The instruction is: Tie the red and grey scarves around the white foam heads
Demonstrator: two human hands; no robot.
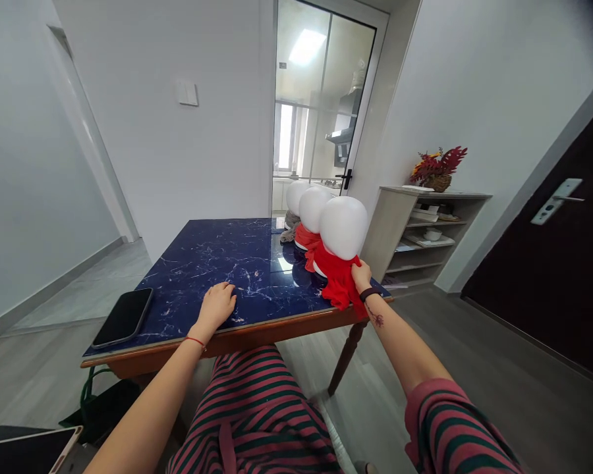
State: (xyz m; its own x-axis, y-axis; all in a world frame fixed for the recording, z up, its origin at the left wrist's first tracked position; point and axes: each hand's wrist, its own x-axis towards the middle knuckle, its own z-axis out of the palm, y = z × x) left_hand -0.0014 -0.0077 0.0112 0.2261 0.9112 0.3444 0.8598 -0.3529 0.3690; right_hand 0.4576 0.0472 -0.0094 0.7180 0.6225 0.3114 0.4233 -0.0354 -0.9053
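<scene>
Farthest left, a dark-screened device with a pale edge lies below and left of the left hand, and a dark green bag sits beneath the left forearm. A black phone lies face up on the dark blue, marble-patterned desk, left of the left hand and well apart from it. The left hand rests palm down near the desk's front edge, its fingers loosely bent and close together; a thin red cord circles its wrist.

To the right of that hand, three smooth white forms stand in a row, running from far back towards the right hand. The farthest form has grey cloth around its base, the middle form has red cloth, and the nearest form has bright red cloth around it, hanging down in front. The right hand grips the right side of that bright red cloth between thumb and fingers, just below the nearest form. A dark band circles the right wrist. Beyond and right of the right hand stands an open shelf unit topped by a basket of red leaves.
</scene>
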